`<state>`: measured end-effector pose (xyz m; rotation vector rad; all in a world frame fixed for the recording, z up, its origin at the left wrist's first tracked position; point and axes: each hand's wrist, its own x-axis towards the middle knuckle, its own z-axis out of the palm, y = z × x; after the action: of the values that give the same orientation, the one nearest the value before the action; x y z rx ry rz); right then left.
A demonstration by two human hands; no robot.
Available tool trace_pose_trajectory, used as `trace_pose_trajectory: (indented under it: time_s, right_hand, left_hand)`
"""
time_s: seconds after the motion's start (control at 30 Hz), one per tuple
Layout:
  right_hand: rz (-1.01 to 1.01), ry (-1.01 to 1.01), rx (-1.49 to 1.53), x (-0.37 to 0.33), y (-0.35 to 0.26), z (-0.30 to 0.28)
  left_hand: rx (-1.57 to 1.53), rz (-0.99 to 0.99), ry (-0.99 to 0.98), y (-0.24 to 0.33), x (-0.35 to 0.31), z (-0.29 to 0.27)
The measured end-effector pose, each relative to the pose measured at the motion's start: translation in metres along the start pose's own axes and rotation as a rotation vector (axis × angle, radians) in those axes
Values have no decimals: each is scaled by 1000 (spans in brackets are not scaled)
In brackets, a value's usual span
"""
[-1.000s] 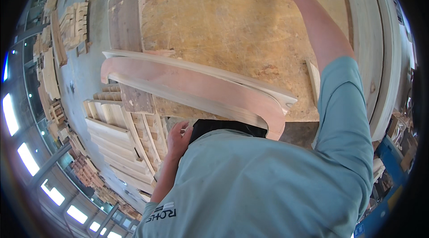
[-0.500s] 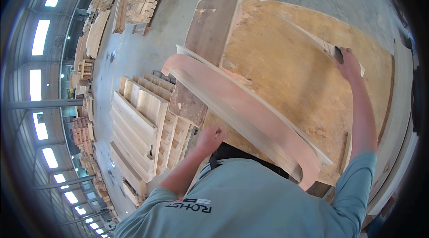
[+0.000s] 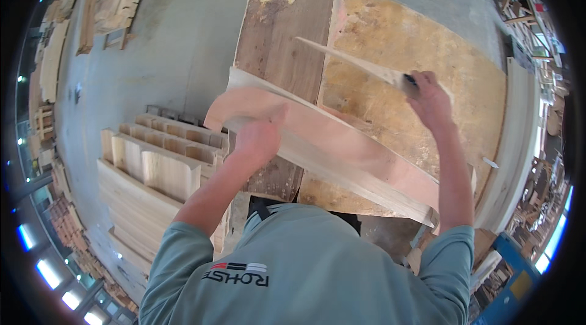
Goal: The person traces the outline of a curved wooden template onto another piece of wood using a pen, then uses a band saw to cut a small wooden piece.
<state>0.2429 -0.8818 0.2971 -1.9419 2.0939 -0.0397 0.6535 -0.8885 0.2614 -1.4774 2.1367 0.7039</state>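
left hand (image 3: 256,140) is down on the curved board (image 3: 342,148), fingers curled over its near edge, pinning it where it lies across the worktable (image 3: 390,38), running from the dark plank (image 3: 284,38) toward the person's right. right hand (image 3: 429,98) is up and out, fingers wrapped tight round the end of a long thin strip (image 3: 354,62) that slants over the tabletop. this reads as the checking or marking step, strip in hand, board held steady. next move looks like bringing the strip down along the curve, and that calls for the left hand not slipping. stacked boards (image 3: 152,166) sit on the floor to the left.
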Motion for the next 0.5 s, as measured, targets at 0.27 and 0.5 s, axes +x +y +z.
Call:
trace_pose_trajectory:
  time_s: [0.27, 0.5]
  right_hand:
    - [270, -28, 400, 67, -138, -33]
    - [514, 19, 1342, 90, -245, -16]
  left_hand:
    - [-601, 358, 114, -38, 8, -17]
    - [-1338, 378, 521, -31, 2, -68]
